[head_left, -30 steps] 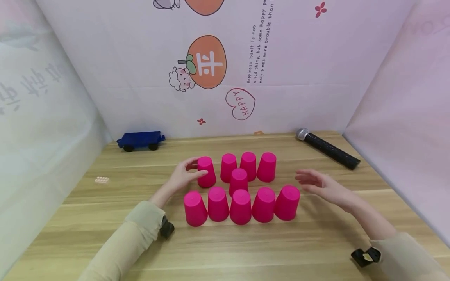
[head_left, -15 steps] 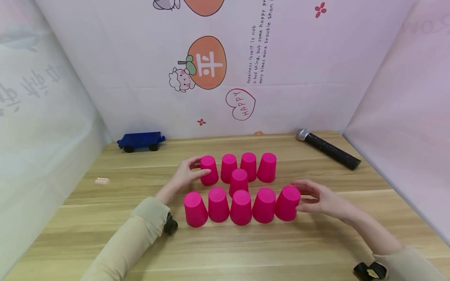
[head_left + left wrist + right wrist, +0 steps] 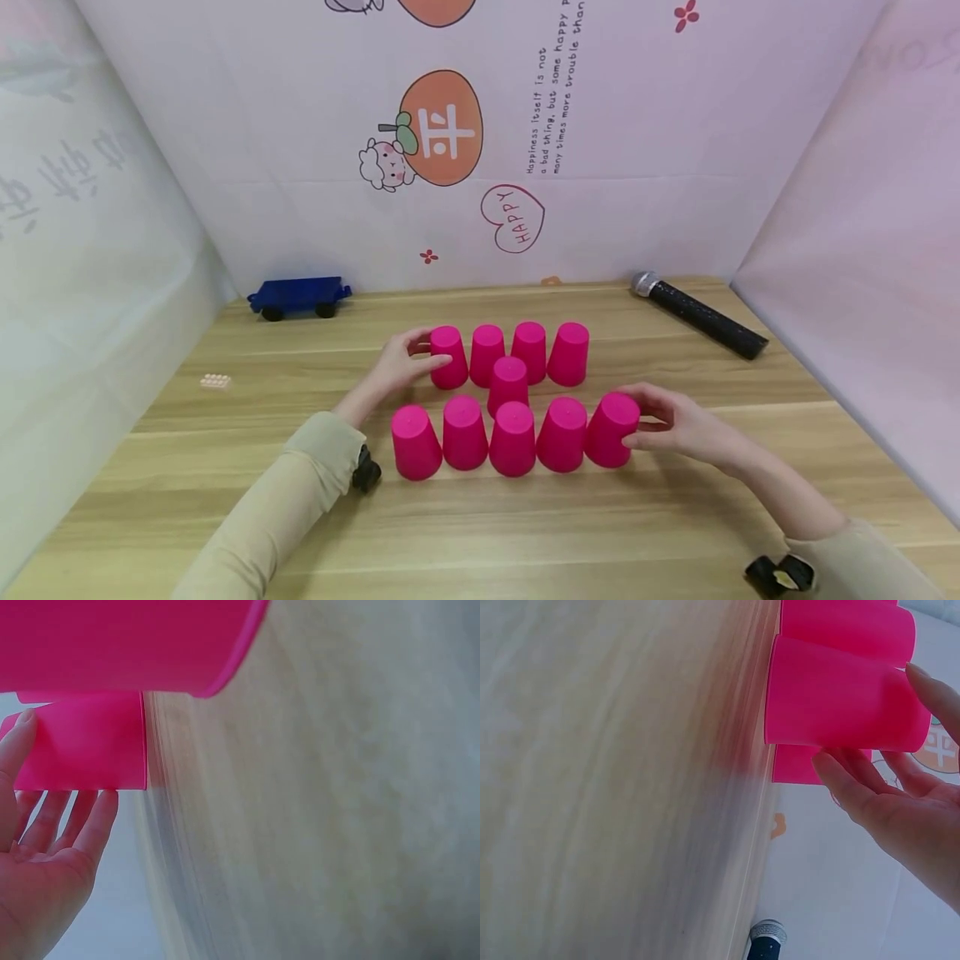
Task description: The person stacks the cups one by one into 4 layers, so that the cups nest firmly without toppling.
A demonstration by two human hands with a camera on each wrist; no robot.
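Note:
Several upside-down pink cups stand on the wooden table in two rows, with a single cup [image 3: 508,387] between the rows. My left hand [image 3: 397,365] grips the leftmost back-row cup [image 3: 447,346], its thumb in front and its fingers around the far side. In the left wrist view that cup [image 3: 90,746] is beside the thumb, below a nearer cup [image 3: 112,645]. At the right end of the front row, my right hand [image 3: 686,427] holds the last cup [image 3: 611,429] between thumb and fingers. The right wrist view shows this cup [image 3: 840,697] side-on, its fingertips touching it.
A blue toy wagon [image 3: 300,296] stands at the back left of the table [image 3: 480,533]. At the back right lies a black microphone [image 3: 705,321] with a silver head. A small pale studded block [image 3: 215,381] lies on the left. Printed white cloth walls enclose three sides.
My left hand has slid its cup rightward, close against the back row. The right hand has moved left and down from the air to take hold of the rightmost front cup.

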